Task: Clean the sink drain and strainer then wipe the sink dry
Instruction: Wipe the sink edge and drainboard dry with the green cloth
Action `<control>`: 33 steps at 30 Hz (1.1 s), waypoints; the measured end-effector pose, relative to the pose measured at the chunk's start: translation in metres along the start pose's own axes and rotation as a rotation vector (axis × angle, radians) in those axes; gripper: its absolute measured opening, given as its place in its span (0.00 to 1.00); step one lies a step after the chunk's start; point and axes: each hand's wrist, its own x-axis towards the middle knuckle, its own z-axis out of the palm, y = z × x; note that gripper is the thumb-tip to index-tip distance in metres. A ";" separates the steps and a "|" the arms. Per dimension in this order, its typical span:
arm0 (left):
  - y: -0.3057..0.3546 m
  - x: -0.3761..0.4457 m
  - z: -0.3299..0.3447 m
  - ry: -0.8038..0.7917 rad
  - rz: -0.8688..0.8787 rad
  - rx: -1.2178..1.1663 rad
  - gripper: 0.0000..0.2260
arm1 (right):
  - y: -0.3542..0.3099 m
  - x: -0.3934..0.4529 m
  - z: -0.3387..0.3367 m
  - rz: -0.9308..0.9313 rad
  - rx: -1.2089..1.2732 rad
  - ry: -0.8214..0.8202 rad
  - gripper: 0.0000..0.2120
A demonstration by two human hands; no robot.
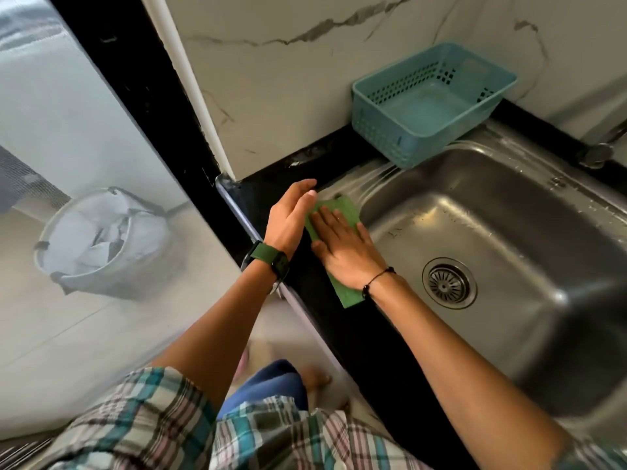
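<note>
A green cloth (349, 293) lies flat on the black counter at the left rim of the steel sink (509, 212). My right hand (342, 245) presses flat on the cloth, fingers spread. My left hand (291, 215), with a green watch on its wrist, rests beside it with fingers together, its fingertips touching the cloth's far left edge. The round metal strainer (448, 282) sits in the drain in the sink floor, to the right of both hands.
A teal plastic basket (431, 96) stands at the sink's back left corner against the marble wall. A tap base (595, 156) shows at the far right. Beyond the glass at left is a lined bin (101, 242) on the floor.
</note>
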 end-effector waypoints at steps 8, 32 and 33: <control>0.006 -0.005 0.000 -0.063 0.008 0.020 0.20 | -0.005 0.047 -0.007 0.286 0.131 0.173 0.27; 0.008 0.001 0.003 -0.384 0.174 0.240 0.23 | 0.011 0.062 -0.018 0.541 0.347 0.264 0.28; 0.008 0.003 0.003 -0.384 0.168 0.223 0.22 | 0.007 0.053 -0.017 0.502 0.326 0.233 0.28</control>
